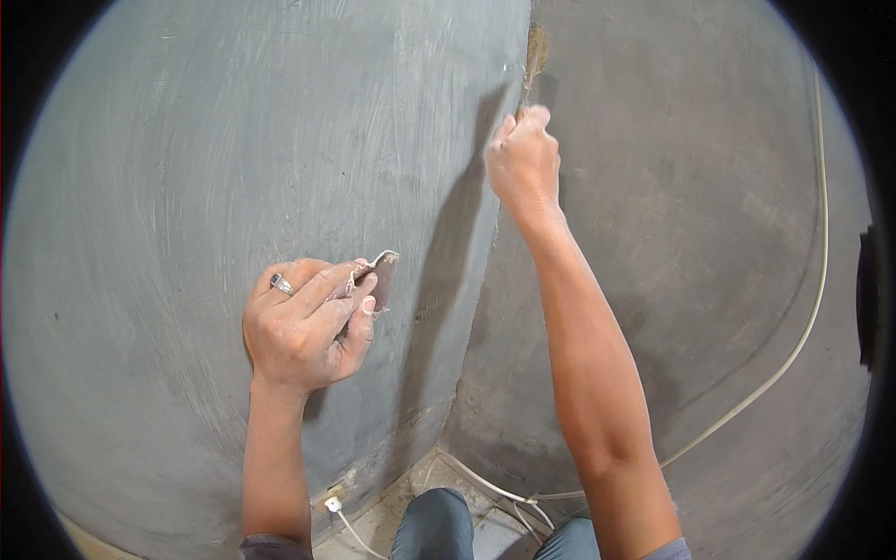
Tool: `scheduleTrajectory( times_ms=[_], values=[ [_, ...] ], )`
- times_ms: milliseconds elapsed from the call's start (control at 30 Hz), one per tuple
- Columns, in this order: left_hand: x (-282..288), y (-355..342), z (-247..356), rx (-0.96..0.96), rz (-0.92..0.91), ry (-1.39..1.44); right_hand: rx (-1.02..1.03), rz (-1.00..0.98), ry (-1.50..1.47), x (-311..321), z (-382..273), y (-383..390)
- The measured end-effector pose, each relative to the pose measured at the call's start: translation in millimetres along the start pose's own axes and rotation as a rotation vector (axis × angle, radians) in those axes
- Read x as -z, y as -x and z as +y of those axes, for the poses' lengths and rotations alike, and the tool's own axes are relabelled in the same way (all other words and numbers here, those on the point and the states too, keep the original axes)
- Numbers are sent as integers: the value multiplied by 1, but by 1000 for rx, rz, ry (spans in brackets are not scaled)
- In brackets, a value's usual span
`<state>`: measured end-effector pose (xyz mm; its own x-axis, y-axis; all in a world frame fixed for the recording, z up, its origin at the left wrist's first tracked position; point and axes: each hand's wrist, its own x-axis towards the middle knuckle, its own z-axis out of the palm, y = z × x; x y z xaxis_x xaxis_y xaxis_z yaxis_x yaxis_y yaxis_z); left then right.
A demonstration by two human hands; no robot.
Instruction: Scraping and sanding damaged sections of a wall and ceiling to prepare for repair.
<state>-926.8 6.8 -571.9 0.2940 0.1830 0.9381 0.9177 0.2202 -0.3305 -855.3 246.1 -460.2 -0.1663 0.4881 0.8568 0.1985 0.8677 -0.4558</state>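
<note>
My left hand point(303, 322), dusted with pale powder and wearing a ring, is closed on a folded piece of sandpaper point(385, 275). The sheet is brownish purple with a ragged, whitish edge, and it is in front of the grey left wall point(187, 187). Higher up and to the right, my right hand point(525, 159) is stretched up to the corner where the two walls meet. Its fingers are wrapped round a thin blade-like tool point(528, 93) that points upward along the corner. That tool is small and blurred, and my fist hides most of it.
A brownish patch point(537, 51) marks the corner above my right hand. A pale cable point(812, 317) curves down the darker right wall point(691, 187) to the floor. A white plug point(332, 505) with a cord is low on the left wall. My knees point(434, 523) are at the bottom.
</note>
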Motion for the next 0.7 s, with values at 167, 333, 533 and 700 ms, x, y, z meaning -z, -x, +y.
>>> scheduleTrajectory(
  times_ms=[167, 333, 533, 700],
  values=[
    [-2, -3, 5, -13, -12, 44, 0, -9, 85, 0, 16, -3],
    [3, 0, 1, -11, -39, 21, 57, 6, -70, 21, -22, 10],
    [3, 1, 0, 2, -36, 28, -17, -30, 111, -7, 12, 2],
    [-1, -4, 4, -5, -35, 38, 14, -19, 36, -6, 24, 0]
  ],
)
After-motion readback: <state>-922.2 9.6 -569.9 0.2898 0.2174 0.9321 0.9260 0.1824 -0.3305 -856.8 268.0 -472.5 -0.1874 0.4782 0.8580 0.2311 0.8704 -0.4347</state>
